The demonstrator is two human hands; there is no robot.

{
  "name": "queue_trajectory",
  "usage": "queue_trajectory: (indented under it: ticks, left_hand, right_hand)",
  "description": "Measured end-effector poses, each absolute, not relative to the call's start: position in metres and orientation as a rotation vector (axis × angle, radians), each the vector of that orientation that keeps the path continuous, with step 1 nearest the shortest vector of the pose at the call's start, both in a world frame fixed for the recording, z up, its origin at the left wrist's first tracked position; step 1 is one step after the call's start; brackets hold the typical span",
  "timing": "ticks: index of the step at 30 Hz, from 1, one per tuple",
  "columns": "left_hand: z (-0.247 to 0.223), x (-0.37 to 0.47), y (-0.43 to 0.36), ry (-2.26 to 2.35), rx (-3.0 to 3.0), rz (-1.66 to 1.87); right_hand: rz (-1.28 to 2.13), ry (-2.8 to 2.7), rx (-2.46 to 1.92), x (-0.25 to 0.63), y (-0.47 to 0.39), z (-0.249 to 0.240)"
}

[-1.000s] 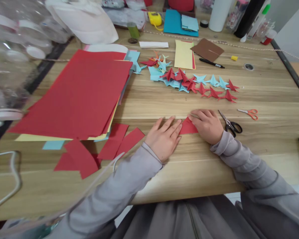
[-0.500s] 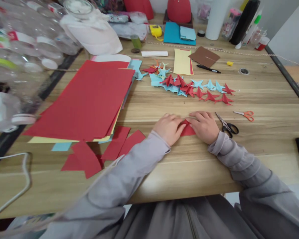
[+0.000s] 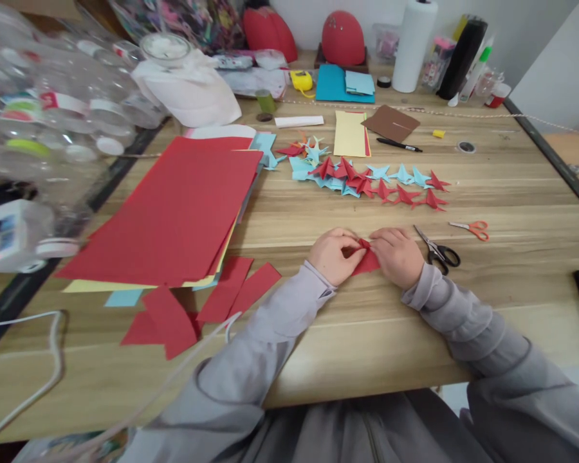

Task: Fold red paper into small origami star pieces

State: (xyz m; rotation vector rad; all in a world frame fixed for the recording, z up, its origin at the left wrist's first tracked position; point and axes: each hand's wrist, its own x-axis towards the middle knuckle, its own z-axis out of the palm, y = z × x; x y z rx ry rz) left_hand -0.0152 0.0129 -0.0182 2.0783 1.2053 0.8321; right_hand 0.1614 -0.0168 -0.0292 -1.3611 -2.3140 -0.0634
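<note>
A small piece of red paper (image 3: 367,262) lies on the wooden table between my hands, its upper edge folded or raised. My left hand (image 3: 335,256) pinches its left side between thumb and fingers. On the right, my right hand (image 3: 397,256) has its fingers closed on the upper right part of the same piece. The fingertips nearly meet at the top fold, and they hide part of it. Beyond them lie rows of folded red paper shapes (image 3: 406,195) and blue ones (image 3: 379,172).
Black-handled scissors (image 3: 439,252) and orange-handled scissors (image 3: 477,229) lie right of my hands. Left are a stack of red sheets (image 3: 174,218) and cut red strips (image 3: 255,288). A white cable (image 3: 55,360) crosses the lower left. Plastic bottles (image 3: 67,109) crowd the far left.
The camera view has shifted slightly. My left thumb and fingers now form a rounder pinch, and the red paper is tilted with its upper edge more raised.
</note>
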Motion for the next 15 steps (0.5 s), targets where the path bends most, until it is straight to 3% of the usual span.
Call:
queue_trajectory:
  ticks: [3,7,15]
  left_hand:
    - [-0.023,-0.013,0.014,1.185,1.637,1.048]
    - [-0.022,-0.01,0.017,1.059,1.095,0.986]
    - [-0.018,-0.006,0.017,1.04,1.105,1.087]
  right_hand:
    - [-0.22,-2.247,-1.343,0.161,-0.019,-0.027]
    - [-0.24,-2.118,-1.31,0.159,-0.026,-0.02]
    - [0.567,-1.692,-1.294,0.154,-0.029,-0.014]
